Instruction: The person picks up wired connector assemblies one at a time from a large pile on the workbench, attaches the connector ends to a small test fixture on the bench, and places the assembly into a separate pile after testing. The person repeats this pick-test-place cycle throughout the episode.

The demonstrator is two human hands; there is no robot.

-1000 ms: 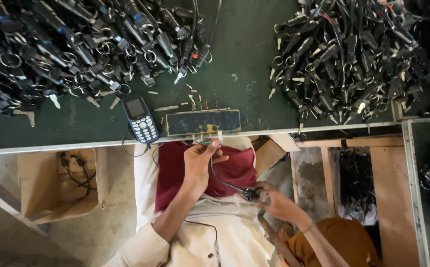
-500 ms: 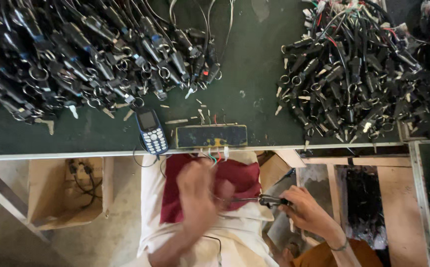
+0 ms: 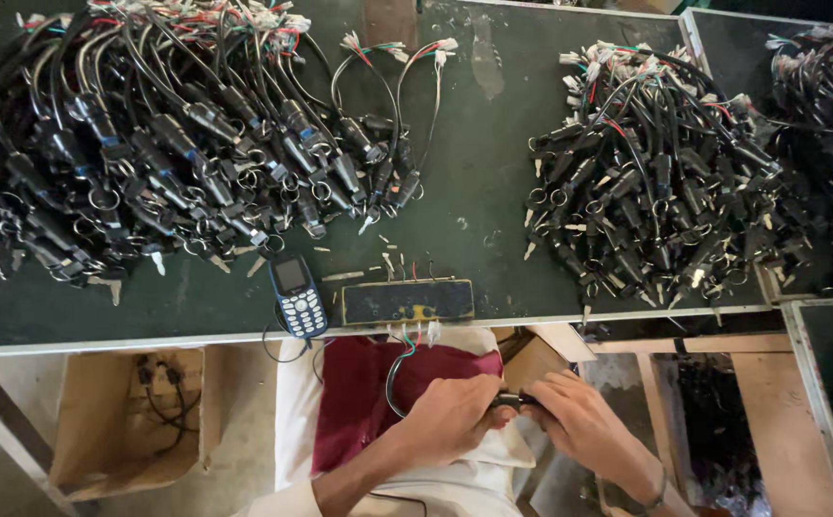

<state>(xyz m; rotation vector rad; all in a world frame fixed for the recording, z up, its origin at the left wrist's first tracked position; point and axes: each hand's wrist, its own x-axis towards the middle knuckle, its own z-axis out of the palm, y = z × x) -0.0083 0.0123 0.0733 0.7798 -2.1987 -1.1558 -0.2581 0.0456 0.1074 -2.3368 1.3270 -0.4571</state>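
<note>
While both hands are being kept low over the lap, just below the table [image 3: 493, 172] edge, a small black connector [image 3: 512, 399] is being pinched between them. It's being gripped from one end by the left hand [image 3: 450, 419], fingers curled tight around it, and from the other end by the right hand [image 3: 584, 426], fingertips pressed together on it. Its long axis is being held roughly level, running left to right, with a thin black cable [image 3: 395, 378] being looped out of the left end and up toward the tester box [image 3: 407, 301] at the table edge, where coloured wires are hanging down.

How far along? Hard to call exactly, but a big pile [image 3: 148, 144] of similar cable pieces is being kept on the left of the table and a second heap [image 3: 656, 182] on the right, so plenty is probably being left to go, whichever heap is the finished one. That can't be told from this view.

A keypad phone [image 3: 299, 295] is being left beside the box, and a red cloth [image 3: 369, 402] is being used over the lap under the work.
</note>
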